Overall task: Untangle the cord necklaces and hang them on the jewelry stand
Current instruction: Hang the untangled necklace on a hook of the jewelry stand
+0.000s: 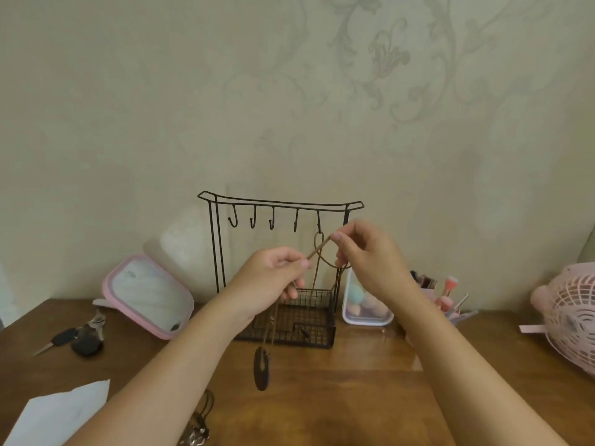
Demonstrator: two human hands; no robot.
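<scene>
Nearest, below the left forearm, another necklace [201,420] lies on the desk [354,397]; a dropped cord could land on it and knot up again. The pendant [262,370] dangles free under the left hand [273,278] (a jerk might swing it and twist the cord). The cord [313,253] runs taut between the hands. Just beyond it, a second loop [317,235] sits under the rightmost hook [318,222] of the stand [280,202], and I judge the two could snag. The left hand's curled fingers pinch the cord. The right hand [367,255], higher and farther, pinches the other end at its fingertips, its other fingers bent.
</scene>
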